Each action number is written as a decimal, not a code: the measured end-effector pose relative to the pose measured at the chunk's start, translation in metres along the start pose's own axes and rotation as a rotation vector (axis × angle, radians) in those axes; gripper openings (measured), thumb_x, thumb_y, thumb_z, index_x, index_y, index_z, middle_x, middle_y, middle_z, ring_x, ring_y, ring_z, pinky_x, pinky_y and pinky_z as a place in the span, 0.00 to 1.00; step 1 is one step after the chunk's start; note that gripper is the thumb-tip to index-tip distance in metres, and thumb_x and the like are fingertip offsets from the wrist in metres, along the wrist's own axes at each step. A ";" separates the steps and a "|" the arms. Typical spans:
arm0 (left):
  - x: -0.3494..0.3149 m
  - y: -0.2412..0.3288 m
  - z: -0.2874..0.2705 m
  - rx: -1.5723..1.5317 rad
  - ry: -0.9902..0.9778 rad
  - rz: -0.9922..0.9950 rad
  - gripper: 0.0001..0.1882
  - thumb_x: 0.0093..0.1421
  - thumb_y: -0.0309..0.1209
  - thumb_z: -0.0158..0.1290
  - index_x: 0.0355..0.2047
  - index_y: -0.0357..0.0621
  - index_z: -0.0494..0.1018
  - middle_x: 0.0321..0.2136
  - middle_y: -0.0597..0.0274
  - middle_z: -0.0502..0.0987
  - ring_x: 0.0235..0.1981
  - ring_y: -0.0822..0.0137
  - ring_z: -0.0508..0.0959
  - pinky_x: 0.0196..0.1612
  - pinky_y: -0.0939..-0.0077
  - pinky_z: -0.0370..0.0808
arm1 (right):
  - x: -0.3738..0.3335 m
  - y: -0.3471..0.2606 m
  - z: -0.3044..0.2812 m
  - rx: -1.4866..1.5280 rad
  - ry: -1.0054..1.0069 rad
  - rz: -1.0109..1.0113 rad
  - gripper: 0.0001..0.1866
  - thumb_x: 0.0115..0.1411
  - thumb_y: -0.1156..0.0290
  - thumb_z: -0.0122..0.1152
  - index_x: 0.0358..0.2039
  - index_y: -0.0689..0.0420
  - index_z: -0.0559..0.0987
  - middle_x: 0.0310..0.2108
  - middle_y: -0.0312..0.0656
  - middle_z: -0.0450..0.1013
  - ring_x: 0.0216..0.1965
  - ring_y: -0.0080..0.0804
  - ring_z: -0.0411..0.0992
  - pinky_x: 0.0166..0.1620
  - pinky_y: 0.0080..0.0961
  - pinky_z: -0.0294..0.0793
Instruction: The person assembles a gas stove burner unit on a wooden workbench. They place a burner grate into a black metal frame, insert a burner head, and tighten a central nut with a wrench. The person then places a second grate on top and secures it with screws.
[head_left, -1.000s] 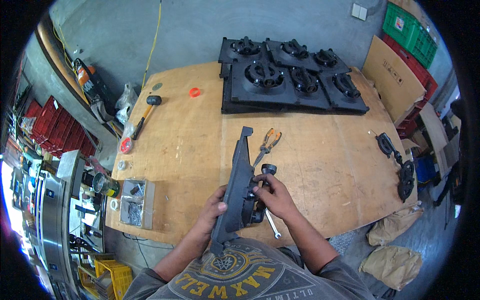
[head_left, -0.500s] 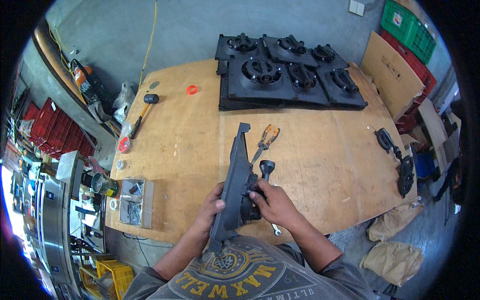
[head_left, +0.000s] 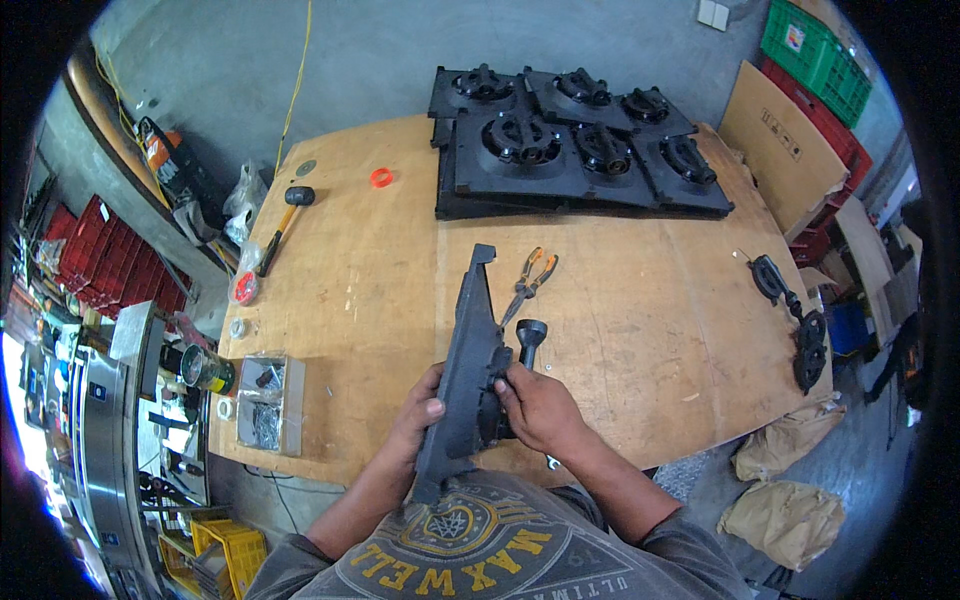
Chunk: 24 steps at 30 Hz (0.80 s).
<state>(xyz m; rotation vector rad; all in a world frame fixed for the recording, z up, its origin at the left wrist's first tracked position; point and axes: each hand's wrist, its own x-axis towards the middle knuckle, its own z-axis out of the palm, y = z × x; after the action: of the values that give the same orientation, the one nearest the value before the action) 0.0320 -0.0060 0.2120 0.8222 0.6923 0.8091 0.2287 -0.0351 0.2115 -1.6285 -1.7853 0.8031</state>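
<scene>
A black flat plate (head_left: 450, 390) stands on edge in front of my chest, its face turned to the right. My left hand (head_left: 418, 415) grips its left side, thumb on the edge. My right hand (head_left: 541, 408) is closed at a black fitting (head_left: 490, 400) on the plate's face; whether a small part sits between the fingers is hidden. Just beyond lies a black flared, tube-like part (head_left: 531, 335). Farther off rest pliers (head_left: 533, 280) with orange and black handles. A wrench end (head_left: 553, 463) shows below my right hand.
Black plates with round fittings (head_left: 500, 175) are stacked at the back. Leftward lie a mallet (head_left: 285, 225), an orange ring (head_left: 381, 178), a box of small hardware (head_left: 285, 430) and a jar (head_left: 208, 370). Black cast parts (head_left: 810, 350) rest at the right edge. Cardboard (head_left: 780, 145) leans behind.
The plate and both hands stay nearly in place. My right hand has shifted slightly and covers more of the wrench. The whole view has moved a little.
</scene>
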 end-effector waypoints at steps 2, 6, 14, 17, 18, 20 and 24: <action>-0.001 0.002 0.002 -0.006 0.011 -0.004 0.50 0.44 0.56 0.63 0.59 0.35 0.61 0.49 0.50 0.73 0.49 0.60 0.76 0.54 0.66 0.74 | 0.004 0.006 -0.002 0.057 -0.024 0.021 0.15 0.66 0.61 0.52 0.43 0.61 0.72 0.28 0.59 0.74 0.33 0.61 0.75 0.37 0.51 0.72; 0.000 -0.002 -0.008 -0.002 0.012 0.002 0.51 0.43 0.57 0.64 0.59 0.35 0.61 0.48 0.50 0.74 0.48 0.60 0.77 0.53 0.66 0.74 | 0.002 0.032 -0.009 0.197 0.190 0.153 0.15 0.65 0.60 0.53 0.39 0.61 0.74 0.28 0.59 0.75 0.33 0.58 0.76 0.37 0.49 0.72; 0.003 -0.008 -0.007 0.001 0.019 -0.004 0.50 0.43 0.56 0.63 0.59 0.35 0.61 0.47 0.52 0.74 0.46 0.62 0.77 0.51 0.67 0.75 | -0.044 0.126 0.072 -0.328 -0.219 0.418 0.18 0.54 0.60 0.62 0.38 0.62 0.78 0.37 0.57 0.77 0.42 0.54 0.76 0.45 0.44 0.75; 0.002 -0.005 -0.002 0.011 0.011 0.005 0.49 0.44 0.55 0.63 0.59 0.35 0.61 0.47 0.52 0.74 0.46 0.62 0.77 0.51 0.67 0.75 | -0.046 0.139 0.087 -0.324 -0.202 0.420 0.17 0.54 0.61 0.62 0.37 0.62 0.78 0.34 0.57 0.77 0.41 0.54 0.76 0.45 0.45 0.75; 0.001 -0.002 0.000 0.000 0.015 0.000 0.49 0.44 0.55 0.63 0.59 0.35 0.61 0.47 0.52 0.74 0.46 0.62 0.77 0.51 0.67 0.75 | -0.045 0.137 0.087 -0.332 -0.219 0.420 0.17 0.54 0.61 0.61 0.36 0.63 0.78 0.34 0.57 0.77 0.41 0.54 0.76 0.45 0.45 0.75; -0.003 0.004 0.003 -0.021 0.023 -0.012 0.49 0.44 0.56 0.63 0.59 0.35 0.61 0.47 0.52 0.74 0.46 0.62 0.77 0.51 0.67 0.75 | -0.043 0.132 0.085 -0.347 -0.253 0.417 0.17 0.53 0.62 0.61 0.35 0.64 0.77 0.34 0.57 0.77 0.40 0.54 0.76 0.44 0.46 0.75; -0.004 0.008 0.001 0.002 0.015 -0.010 0.50 0.44 0.56 0.62 0.59 0.35 0.60 0.48 0.51 0.73 0.47 0.61 0.76 0.52 0.67 0.74 | -0.039 0.118 0.067 -0.260 -0.192 0.454 0.16 0.54 0.62 0.60 0.34 0.64 0.77 0.34 0.57 0.77 0.38 0.55 0.76 0.43 0.45 0.76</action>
<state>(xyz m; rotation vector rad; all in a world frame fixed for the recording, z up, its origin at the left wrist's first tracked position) 0.0281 -0.0060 0.2204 0.8145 0.7105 0.8064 0.2563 -0.0683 0.0772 -2.2442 -1.7247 0.9842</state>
